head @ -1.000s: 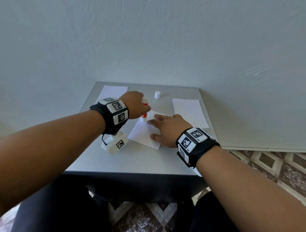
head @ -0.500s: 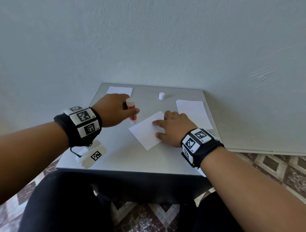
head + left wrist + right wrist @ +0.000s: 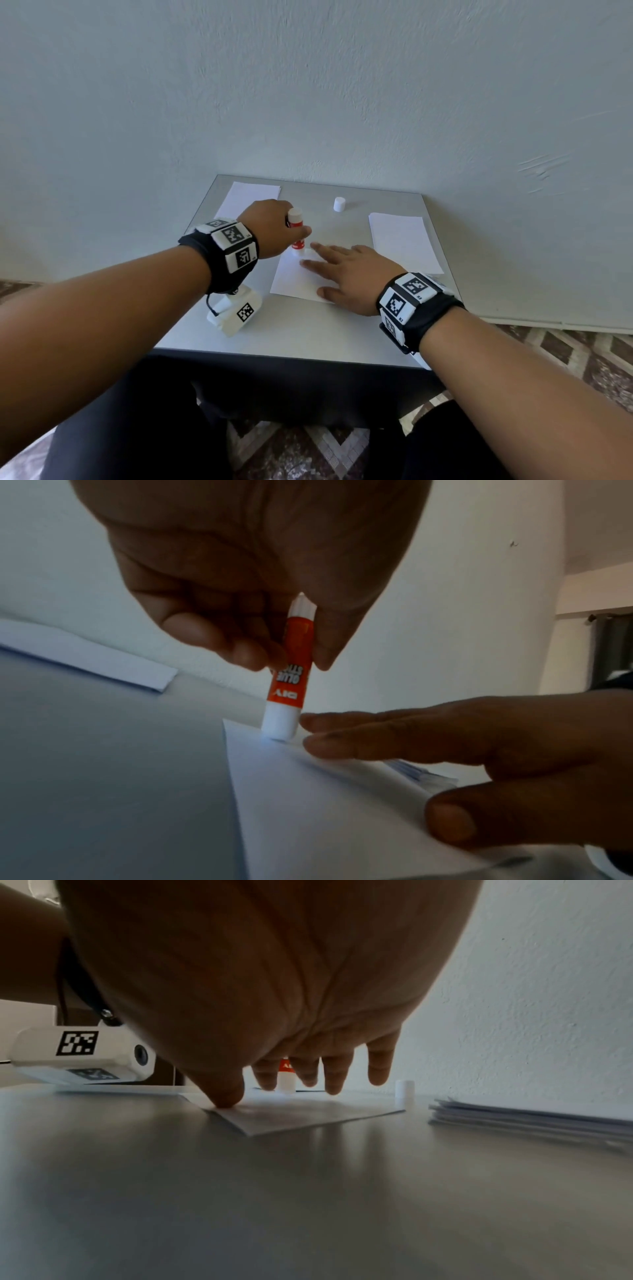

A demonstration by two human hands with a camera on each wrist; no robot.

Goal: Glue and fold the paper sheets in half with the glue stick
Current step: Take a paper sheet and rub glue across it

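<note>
A person sits at a small grey table (image 3: pixel 308 335). The left hand (image 3: pixel 274 228) pinches a red and white glue stick (image 3: pixel 296 236) upright, its tip pressed on the far corner of a white sheet (image 3: pixel 294 281). The right hand (image 3: pixel 349 274) lies on that sheet, fingers spread flat, holding it down. The stick's cap (image 3: pixel 339 204) stands off, near the wall. A stack of sheets (image 3: pixel 404 240) waits just right of the hand, and another pile (image 3: pixel 246 198) lies far left. Gluing looks barely begun; the sheet is unfolded, and the stack seems untouched.
</note>
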